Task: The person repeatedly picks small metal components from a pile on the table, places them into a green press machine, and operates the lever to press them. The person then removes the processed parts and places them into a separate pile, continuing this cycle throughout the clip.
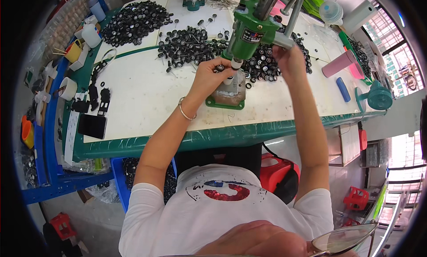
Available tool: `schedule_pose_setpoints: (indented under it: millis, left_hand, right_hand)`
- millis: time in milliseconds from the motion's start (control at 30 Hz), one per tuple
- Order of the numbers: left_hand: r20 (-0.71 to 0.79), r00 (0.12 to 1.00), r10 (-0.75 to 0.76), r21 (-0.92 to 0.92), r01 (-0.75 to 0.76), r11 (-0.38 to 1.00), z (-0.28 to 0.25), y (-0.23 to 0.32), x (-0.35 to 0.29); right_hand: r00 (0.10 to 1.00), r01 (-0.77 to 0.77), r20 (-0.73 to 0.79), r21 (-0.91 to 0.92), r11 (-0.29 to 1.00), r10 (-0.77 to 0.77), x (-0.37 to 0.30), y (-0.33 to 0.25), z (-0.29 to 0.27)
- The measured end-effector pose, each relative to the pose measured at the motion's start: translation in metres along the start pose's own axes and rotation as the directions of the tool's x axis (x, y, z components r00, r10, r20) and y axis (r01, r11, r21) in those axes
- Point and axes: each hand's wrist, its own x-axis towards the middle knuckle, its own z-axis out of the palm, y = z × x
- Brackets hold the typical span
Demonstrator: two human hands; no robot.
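A green hand press (249, 32) with a grey metal base stands on the white worktable (147, 106). My left hand (212, 77) is at the press, thumb and fingers closed on a small black wheel (219, 68) just beside the tip of the ram. A small white piece (228, 80) is under those fingers, partly hidden. My right hand (290, 63) is raised at the end of the press's grey cylinder (283, 40), above loose wheels. Its fingers are blurred and partly hidden, so I cannot tell whether they grip anything.
Black wheels lie in piles (135, 23), some with metal pins (187, 46). At the left are a phone (92, 126) and black straps. A pink cup (339, 63), a blue block (343, 89) and a green fan (376, 97) stand right. Below is a blue bin (120, 181).
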Motion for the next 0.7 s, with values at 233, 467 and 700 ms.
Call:
schedule_pose_setpoints:
  millis: [233, 467, 700]
  left_hand:
    - [-0.076, 0.997, 0.013, -0.055, -0.017, 0.998, -0.005, -0.003, -0.006]
    - [-0.023, 1.0, 0.015, -0.013, -0.015, 1.0, -0.002, -0.001, -0.001]
    - [-0.017, 1.0, 0.006, 0.008, -0.006, 1.0, 0.0, -0.003, -0.001]
  right_hand:
    - [0.932, 0.191, 0.334, -0.124, 0.974, -0.141, 0.063, -0.105, 0.101]
    - [0.946, 0.325, 0.033, -0.116, 0.938, -0.324, 0.093, -0.115, 0.097]
    - [0.889, 0.339, 0.252, 0.199, 0.919, -0.383, 0.028, -0.121, 0.111]
